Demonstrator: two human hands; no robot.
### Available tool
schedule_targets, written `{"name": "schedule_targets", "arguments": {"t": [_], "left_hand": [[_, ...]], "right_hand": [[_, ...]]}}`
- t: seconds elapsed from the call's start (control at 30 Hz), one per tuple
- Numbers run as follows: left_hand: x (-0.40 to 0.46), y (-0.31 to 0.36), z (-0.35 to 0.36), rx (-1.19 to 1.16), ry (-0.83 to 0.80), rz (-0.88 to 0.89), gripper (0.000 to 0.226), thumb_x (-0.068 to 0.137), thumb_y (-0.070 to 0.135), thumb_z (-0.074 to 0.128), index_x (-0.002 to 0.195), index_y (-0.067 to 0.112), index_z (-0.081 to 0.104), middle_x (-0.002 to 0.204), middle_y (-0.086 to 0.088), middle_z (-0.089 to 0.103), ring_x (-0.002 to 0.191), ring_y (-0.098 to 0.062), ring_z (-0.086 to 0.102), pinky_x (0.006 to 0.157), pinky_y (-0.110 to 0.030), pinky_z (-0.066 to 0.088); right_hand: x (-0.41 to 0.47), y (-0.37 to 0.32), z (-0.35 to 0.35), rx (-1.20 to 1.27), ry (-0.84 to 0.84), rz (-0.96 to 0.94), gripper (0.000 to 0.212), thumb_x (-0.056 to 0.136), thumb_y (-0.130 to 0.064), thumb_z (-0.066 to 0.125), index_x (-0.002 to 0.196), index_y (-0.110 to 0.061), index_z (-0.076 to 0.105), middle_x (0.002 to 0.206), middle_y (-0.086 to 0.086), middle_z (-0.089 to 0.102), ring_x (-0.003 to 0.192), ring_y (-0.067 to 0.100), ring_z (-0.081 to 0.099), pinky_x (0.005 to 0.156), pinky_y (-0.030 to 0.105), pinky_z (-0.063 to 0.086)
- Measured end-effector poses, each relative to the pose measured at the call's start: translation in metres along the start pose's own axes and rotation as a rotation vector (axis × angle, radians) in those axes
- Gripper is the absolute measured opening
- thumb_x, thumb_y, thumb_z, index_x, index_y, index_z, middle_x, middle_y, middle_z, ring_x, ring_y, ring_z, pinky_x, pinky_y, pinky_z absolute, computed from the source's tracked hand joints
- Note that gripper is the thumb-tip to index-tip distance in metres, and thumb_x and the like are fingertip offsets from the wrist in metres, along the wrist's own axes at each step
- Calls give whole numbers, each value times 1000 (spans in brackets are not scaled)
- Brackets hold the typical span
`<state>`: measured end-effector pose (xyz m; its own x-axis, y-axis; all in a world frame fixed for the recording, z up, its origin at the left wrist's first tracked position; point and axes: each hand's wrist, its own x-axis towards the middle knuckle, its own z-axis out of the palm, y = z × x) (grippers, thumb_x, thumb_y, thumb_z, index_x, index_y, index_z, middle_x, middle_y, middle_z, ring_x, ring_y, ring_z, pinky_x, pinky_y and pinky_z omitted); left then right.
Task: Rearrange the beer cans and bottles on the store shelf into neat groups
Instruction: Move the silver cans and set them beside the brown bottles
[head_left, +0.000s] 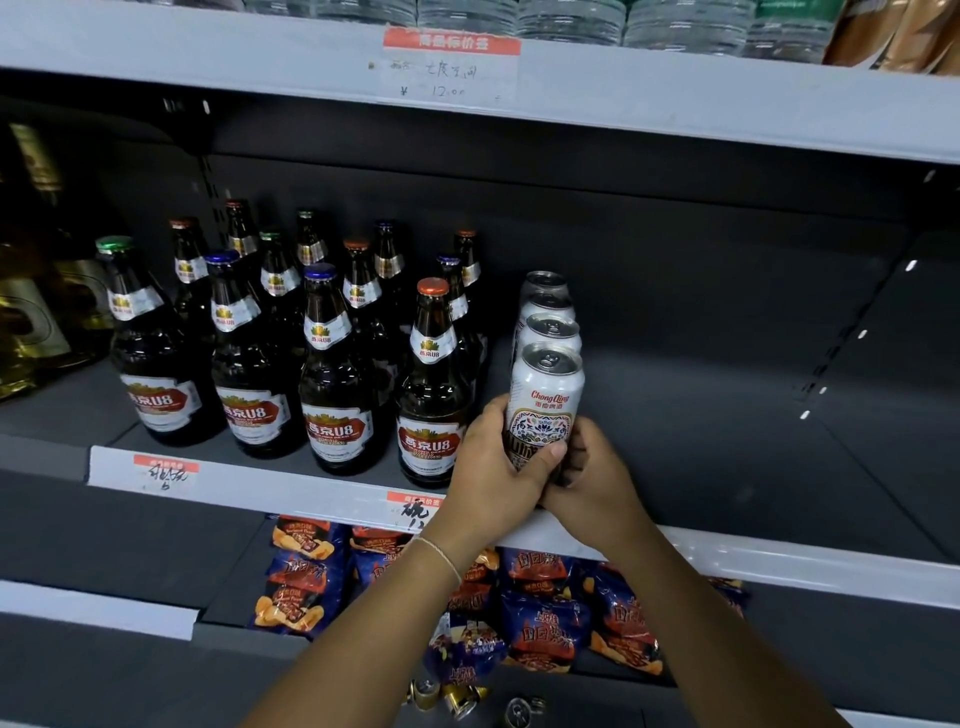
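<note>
On the shelf edge, both hands (540, 467) gripping white Chong Qing can (545, 400), upright, front of row

Shop: price-tagged shelf (291, 496) of beer bottles (332, 374)

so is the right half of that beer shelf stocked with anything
No, right of the white cans gripped by both hands, the shelf shows only bare grey surface.

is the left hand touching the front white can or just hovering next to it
Touching. The head view shows the left hand wrapped around the lower part of the front white can, thumb lying across its label, with no gap visible.
</note>
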<state>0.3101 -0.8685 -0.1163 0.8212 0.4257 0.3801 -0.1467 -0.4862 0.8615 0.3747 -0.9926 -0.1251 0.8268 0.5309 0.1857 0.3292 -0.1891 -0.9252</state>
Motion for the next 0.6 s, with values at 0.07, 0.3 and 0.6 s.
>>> {"name": "schedule_targets", "arguments": {"t": [0.07,0.3,0.6], "left_hand": [[-1,-2,1,-26,-30,-25,63,77,42,72,131,23,46,117,12,61,110,-3,56,95,-26,48],[-1,-2,0,-233,-165,-137,74,77,31,80,138,30,38,117,18,63,107,10,57,95,-14,44],[10,-5,6,-352,-159,-193,83,69,34,81,141,30,40,123,10,65,115,-4,60,105,-38,46]], "right_hand": [[-1,1,-2,2,-14,8,61,62,-28,80,116,-39,54,109,-16,70,100,4,68,92,41,56],[6,-4,-13,58,-190,12,91,68,4,82,140,-32,40,127,-9,65,119,11,62,101,41,51],[13,-16,-8,124,-238,1,97,75,17,71,148,-29,26,125,-6,64,111,5,65,87,28,57]]}}
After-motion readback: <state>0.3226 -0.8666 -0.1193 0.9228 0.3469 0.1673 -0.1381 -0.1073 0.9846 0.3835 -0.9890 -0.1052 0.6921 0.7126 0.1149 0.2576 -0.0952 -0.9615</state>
